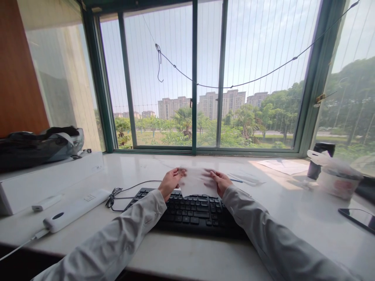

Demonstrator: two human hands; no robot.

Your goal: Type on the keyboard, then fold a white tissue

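The left hand point(170, 182) and right hand point(219, 182) each pinch a side of a thin white paper sheet point(197, 182), just above the black keyboard point(190, 210). Pulling hard could rip it.

Both arms wear long, pale grey-white sleeves, seemingly a light shirt, loosely creased; the hands point(171, 182) are bare.

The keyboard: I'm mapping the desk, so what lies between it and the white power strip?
In the head view, the coiled keyboard cable; otherwise bare countertop.
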